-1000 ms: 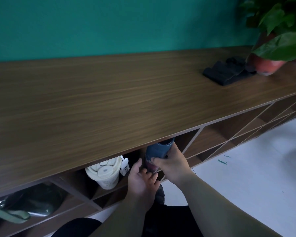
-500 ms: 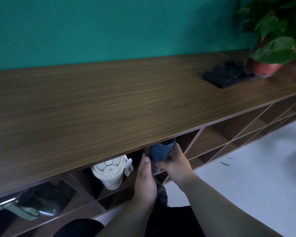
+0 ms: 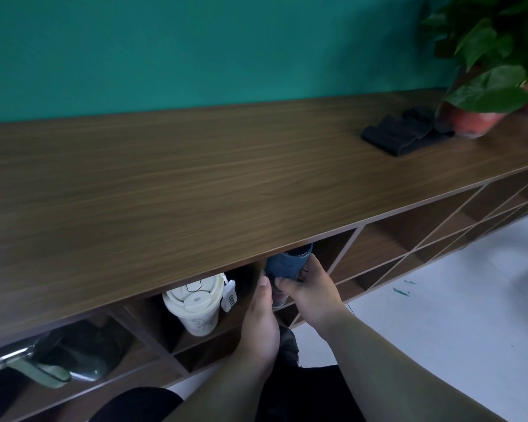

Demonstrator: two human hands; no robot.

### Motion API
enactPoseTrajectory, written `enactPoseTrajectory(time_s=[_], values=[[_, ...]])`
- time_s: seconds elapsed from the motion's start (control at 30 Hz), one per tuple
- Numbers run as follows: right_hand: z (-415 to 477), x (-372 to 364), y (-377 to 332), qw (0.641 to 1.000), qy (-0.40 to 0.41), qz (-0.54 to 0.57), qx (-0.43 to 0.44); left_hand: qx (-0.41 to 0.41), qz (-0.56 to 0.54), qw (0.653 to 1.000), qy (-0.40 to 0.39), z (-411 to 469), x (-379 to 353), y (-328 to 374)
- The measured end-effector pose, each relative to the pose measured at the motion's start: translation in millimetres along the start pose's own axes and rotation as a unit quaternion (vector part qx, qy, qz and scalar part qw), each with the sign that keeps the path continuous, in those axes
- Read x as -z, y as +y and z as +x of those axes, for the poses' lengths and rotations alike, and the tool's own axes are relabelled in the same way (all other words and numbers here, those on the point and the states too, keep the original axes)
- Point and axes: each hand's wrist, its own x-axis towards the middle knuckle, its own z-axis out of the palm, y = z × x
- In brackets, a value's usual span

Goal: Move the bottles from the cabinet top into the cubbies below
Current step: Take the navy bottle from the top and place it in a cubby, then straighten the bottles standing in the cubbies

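Both hands meet at a dark blue bottle [image 3: 288,263] in the mouth of a cubby [image 3: 323,254] just under the front edge of the worktop [image 3: 195,184]. Right hand [image 3: 310,292] is curled around the bottle's right side, thumb pressed across its front and fingers wrapped behind, a firm grasp. Left hand [image 3: 261,321] stands edge-on beside the bottle's left side, fingers straight and together, thumb tip touching the bottle next to the right thumb; whether its palm presses the bottle cannot be told.

Upright or nearly so, the blue bottle has a darker band at its top, partly tucked under the worktop edge, and a paler lower part showing between the hands.

Both forearms reach up from the bottom of the view, converging on that cubby.

In the same cubby row to the left, a cream tumbler [image 3: 195,306] with a hanging tag stands, and farther left a dark green bottle [image 3: 58,357] lies on its side.
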Motion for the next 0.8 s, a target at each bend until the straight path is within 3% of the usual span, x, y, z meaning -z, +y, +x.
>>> enactPoseTrajectory(time_s=[0.2,0.3,0.43,0.57,0.67,0.8], values=[[-8.9,-2.4,-11.1,0.999,0.015,-0.022,-0.034,0.01,0.024,0.999,0.023,-4.0,1.2,6.8],[-19.7,-7.9,-19.1,0.99,0.027,-0.053,-0.125,0.028,0.051,0.998,0.032,-8.4,11.6,7.2],[-45.0,-20.3,-29.0,0.969,-0.061,-0.112,-0.211,0.099,0.061,0.993,0.034,-19.9,32.1,3.7],[-51.3,-39.8,-34.4,0.982,-0.047,-0.121,-0.137,0.155,0.114,0.98,0.042,-48.2,58.0,16.2],[-53.3,-55.4,-40.1,0.99,-0.013,-0.066,-0.12,0.197,0.089,0.97,0.112,-64.1,83.8,19.2],[-59.9,-81.2,-48.8,0.994,-0.044,0.031,-0.099,0.134,0.013,0.975,0.178,-67.5,113.6,32.2]])
